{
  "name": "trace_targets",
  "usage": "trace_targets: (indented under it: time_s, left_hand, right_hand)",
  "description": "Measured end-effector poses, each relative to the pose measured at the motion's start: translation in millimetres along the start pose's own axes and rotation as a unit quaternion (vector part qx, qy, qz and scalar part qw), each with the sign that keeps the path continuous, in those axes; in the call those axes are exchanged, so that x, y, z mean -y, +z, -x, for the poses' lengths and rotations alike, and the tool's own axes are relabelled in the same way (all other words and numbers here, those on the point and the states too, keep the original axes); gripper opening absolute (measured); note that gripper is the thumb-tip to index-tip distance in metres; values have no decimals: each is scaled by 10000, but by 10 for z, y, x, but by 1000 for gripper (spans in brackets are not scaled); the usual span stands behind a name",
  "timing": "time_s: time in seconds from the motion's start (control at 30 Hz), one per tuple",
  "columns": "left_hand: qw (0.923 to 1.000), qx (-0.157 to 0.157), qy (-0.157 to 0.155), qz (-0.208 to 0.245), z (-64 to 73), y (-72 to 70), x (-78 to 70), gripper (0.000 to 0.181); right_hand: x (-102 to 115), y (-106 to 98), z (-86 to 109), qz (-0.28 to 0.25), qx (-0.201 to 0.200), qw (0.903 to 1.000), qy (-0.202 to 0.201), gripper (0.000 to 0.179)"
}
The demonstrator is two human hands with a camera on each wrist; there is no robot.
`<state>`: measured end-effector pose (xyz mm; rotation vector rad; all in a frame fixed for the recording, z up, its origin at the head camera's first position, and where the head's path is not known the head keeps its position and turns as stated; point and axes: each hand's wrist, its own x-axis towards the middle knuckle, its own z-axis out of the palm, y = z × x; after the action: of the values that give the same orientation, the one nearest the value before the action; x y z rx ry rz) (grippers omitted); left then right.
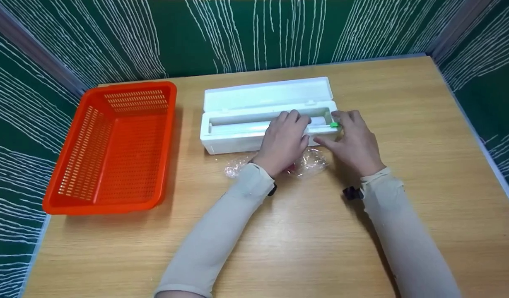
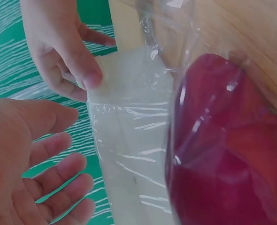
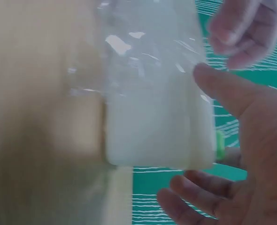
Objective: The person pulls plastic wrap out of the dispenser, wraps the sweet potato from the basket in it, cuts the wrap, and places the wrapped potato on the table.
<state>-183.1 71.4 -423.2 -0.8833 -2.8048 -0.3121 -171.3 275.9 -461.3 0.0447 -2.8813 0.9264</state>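
Note:
A long white box lies with its hinged lid tipped back, and a green slider sits at the right end of its front rim. Over the box's front hangs clear plastic film. My left hand is above the front rim; in the left wrist view its fingers are relaxed and hold nothing. My right hand grips the box's right end, thumb at the front edge, fingers around the end near the slider. A dark red rounded thing lies before the box under clear film, mostly hidden by my left wrist in the head view.
A red-orange plastic basket with slotted sides stands left of the box on the wooden table. Crumpled clear film lies along the box's front. Green walls with white streaks border the table's back and sides.

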Motion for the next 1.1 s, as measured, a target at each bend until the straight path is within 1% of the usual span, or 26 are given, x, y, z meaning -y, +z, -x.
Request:
trace_targets:
  time_s: [0.13, 0.2, 0.37, 0.43, 0.53, 0.63, 0.77, 0.9, 1.0, 1.1]
  left_hand:
    - [9998, -11, 102, -159, -79, 8, -77, 32]
    - [9996, 34, 172, -242, -127, 11, -121, 32]
    - [9978, 424, 365, -352, -261, 6, -218, 40]
    - [9969, 534, 432, -382, -318, 9, -244, 41]
    - [9968, 527, 467, -390, -401, 29, -264, 36]
    - [9973, 448, 453, -353, -466, 60, -275, 29]
    - [9980, 443, 400, -204, -528, 90, -293, 26]
    - [9980, 535, 317, 59, -580, 100, -306, 21]
    - [9968, 625, 263, 417, -623, 109, -294, 19]
    - [9935, 751, 163, 838, -664, 117, -267, 17]
  right_hand:
    - [-7, 43, -21, 154, -257, 9995, -89, 79]
    - [-17, 51, -22, 209, -385, 9988, -210, 72]
    - [-16, 69, -19, 330, -572, 9969, -440, 62]
    - [-11, 69, -19, 362, -602, 9964, -477, 60]
    - [-6, 65, -18, 377, -630, 9958, -540, 57]
    - [0, 59, -9, 358, -671, 9951, -631, 56]
    - [-12, 55, -4, 316, -744, 9940, -732, 56]
    - [-33, 47, -9, 187, -761, 9941, -745, 56]
    - [-60, 43, -13, 120, -734, 9943, -761, 55]
    - [-105, 39, -14, 67, -697, 9944, -793, 53]
